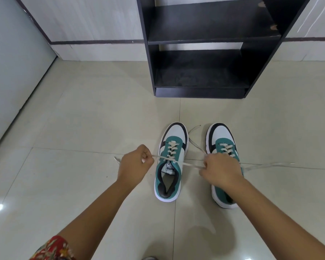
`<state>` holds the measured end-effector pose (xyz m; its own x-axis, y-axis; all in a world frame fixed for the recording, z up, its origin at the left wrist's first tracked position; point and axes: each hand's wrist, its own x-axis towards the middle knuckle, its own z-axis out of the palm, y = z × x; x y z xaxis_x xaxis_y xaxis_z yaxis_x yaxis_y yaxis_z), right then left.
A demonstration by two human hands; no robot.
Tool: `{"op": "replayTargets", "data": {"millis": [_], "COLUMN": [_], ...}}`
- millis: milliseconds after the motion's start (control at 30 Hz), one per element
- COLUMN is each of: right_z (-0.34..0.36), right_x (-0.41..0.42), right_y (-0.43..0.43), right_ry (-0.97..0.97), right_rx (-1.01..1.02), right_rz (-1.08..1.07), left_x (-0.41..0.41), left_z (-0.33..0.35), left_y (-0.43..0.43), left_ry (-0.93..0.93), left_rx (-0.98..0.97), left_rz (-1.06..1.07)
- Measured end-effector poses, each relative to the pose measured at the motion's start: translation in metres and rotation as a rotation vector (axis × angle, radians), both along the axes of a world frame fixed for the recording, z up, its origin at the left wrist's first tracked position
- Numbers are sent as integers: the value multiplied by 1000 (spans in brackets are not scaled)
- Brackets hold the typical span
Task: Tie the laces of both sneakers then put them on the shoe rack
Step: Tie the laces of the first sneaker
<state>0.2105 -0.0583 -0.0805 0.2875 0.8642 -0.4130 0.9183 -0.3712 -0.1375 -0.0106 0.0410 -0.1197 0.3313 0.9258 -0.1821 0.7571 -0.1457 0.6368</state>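
Two teal, white and black sneakers stand side by side on the tiled floor, toes pointing away from me. The left sneaker (172, 147) has its cream laces pulled out sideways. My left hand (134, 164) pinches one lace end on the shoe's left. My right hand (220, 170) grips the other lace end on its right, and this hand covers the middle of the right sneaker (222, 136). The right sneaker's laces (266, 166) lie loose on the floor. The dark shoe rack (201, 92) stands beyond the shoes, its shelves bare.
Pale walls with a dark stripe (94, 42) run behind the rack. A grey panel (13, 81) closes the left side. Glossy tile floor (94, 119) stretches between the sneakers and the rack.
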Motion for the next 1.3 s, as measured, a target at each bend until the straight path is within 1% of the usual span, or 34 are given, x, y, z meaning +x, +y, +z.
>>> {"op": "replayTargets", "data": {"millis": [33,100,133,167,233,333,400,467,533,600,733,800,967,1233,1300], "right_z": [-2,-8,-10,-12,-14,-15,-18,-21,-23,-25,-26,-26,-30,-30,-30], "right_x": [0,-6,-10,-13,-20,-32,-38,-39,-36,-31,-24,-21,-21,-20,-20], "right_y": [-1,-1,0,2,6,10,14,15,15,15,11,10,10,9,8], "right_ry": [-69,-140,-159,-164,-105,112,181,229,297,318,332,341,413,422,418], "right_rx": [-83,-223,-253,-240,-105,149,223,239,234,207,140,119,67,25,19], "right_rz": [39,96,120,142,167,114,91,60,2,-46,-65,-69,-114,-94,-62], "left_x": [-1,-2,-1,0,2,7,8,8,7,6,6,5,3,4,4], "left_z": [-1,-4,-6,-8,-12,-14,-12,-12,-14,-17,-16,-15,-19,-18,-15], "left_y": [0,-2,-3,-4,-4,-1,2,0,-2,-5,-5,-6,-9,-8,-6], "left_ry": [60,146,151,137,103,79,64,74,105,128,32,14,-6,-52,-60], "left_rx": [4,-10,-9,8,92,206,254,278,269,235,134,90,92,66,25], "left_rz": [3,-54,-97,-143,-238,-349,-368,-356,-336,-321,-291,-276,-278,-274,-275]}}
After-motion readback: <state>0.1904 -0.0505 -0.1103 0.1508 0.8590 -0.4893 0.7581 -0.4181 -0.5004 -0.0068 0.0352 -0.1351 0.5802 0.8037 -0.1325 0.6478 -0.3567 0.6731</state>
